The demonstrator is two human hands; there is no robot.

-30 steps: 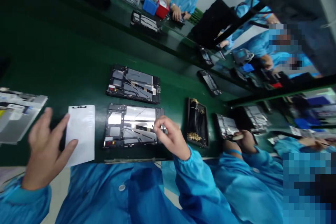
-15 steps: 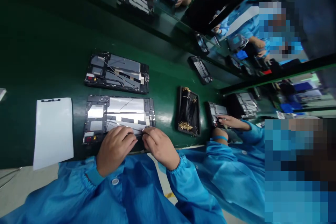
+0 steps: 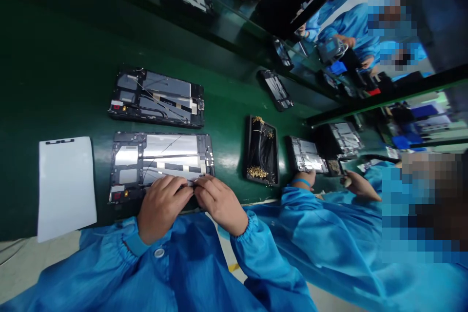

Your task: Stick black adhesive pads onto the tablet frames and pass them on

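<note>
An opened tablet chassis (image 3: 161,158) with silver shielding and thin cables lies on the green belt right in front of me. My left hand (image 3: 161,207) and my right hand (image 3: 217,202) rest side by side on its near edge. Both have their fingers curled and their fingertips pressed together on a small part I cannot make out. A second opened tablet chassis (image 3: 157,97) lies just behind the first. A white sheet (image 3: 66,185) lies flat to the left of my hands.
A black tray of gold-tipped cables (image 3: 261,156) stands to the right. A person in blue (image 3: 329,234) beside me works on another chassis (image 3: 305,156). More chassis (image 3: 276,90) and people sit along the far side of the green belt (image 3: 73,58).
My left hand left the white sheet and came to the tablet's near edge; my right hand slid down to meet it. Over the last half second both hands hardly moved.
</note>
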